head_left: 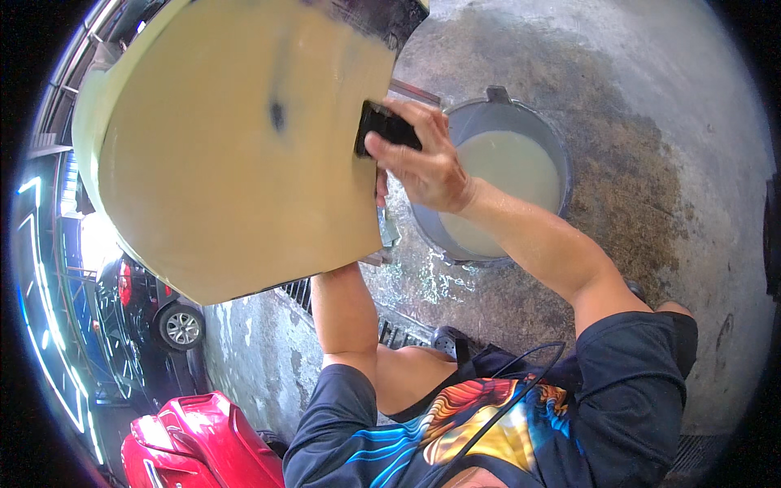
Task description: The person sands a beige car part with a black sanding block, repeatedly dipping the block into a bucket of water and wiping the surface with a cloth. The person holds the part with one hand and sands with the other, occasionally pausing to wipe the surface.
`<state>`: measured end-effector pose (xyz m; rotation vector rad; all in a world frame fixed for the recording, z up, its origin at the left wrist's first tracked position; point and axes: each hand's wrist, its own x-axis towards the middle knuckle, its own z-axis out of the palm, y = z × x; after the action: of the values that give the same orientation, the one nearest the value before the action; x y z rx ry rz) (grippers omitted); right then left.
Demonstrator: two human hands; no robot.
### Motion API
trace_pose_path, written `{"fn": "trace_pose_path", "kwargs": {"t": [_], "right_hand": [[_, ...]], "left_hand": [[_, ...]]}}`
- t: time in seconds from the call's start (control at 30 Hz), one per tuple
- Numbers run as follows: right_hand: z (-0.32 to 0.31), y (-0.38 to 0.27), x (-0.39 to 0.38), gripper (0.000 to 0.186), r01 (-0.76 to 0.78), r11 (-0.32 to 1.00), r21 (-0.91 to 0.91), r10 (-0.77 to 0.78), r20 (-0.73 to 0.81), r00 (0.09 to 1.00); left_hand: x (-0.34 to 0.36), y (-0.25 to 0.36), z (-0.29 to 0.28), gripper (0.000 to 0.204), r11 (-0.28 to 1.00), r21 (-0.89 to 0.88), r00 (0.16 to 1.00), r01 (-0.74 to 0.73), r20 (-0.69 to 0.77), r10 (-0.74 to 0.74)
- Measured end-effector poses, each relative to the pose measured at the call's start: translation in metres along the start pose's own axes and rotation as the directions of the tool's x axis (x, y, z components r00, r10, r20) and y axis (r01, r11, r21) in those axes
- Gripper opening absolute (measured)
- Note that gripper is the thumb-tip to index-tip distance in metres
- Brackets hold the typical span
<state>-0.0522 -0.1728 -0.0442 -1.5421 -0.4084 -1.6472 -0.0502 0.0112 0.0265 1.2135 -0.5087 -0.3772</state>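
A large beige curved panel (220,171), with a dark smudged patch in its upper middle, fills the upper left. My right hand (419,154) grips a black block (381,122) against the panel's right edge, thumb on top and fingers over the far side. My left forearm goes up beneath the panel. A few fingertips of my left hand (381,187) show at its right edge, below the block, holding it; the rest is hidden.
A grey tub (556,138) of cloudy liquid stands right of the panel on wet, stained concrete (675,220). A black car (138,325) and a shiny red vehicle (195,439) are at lower left. A floor drain grate (297,297) shows below the panel.
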Motion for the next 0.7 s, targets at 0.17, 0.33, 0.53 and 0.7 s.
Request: {"fn": "trace_pose_path", "kwargs": {"t": [0.17,0.33,0.53,0.7], "right_hand": [[-0.006,0.011,0.0,0.047,-0.148,0.967,-0.208,0.143,-0.041,0.989],[-0.017,-0.042,0.017,0.047,0.149,0.988,0.027,-0.151,0.071,0.986],[-0.066,-0.026,0.004,0.047,0.087,0.996,-0.018,-0.081,0.213,0.974],[-0.124,0.053,0.007,0.04,-0.296,0.955,-0.036,0.217,0.764,0.608]], "left_hand": [[0.004,0.002,0.01,0.063,0.942,0.336,0.999,0.022,-0.029,-0.013],[-0.006,0.009,0.011,0.055,0.999,0.03,0.994,-0.017,0.106,0.014],[-0.013,-0.003,-0.03,0.048,0.975,0.222,0.999,0.028,-0.042,-0.019],[-0.049,-0.02,-0.095,0.042,0.645,0.737,0.976,0.202,-0.205,-0.072]]}}
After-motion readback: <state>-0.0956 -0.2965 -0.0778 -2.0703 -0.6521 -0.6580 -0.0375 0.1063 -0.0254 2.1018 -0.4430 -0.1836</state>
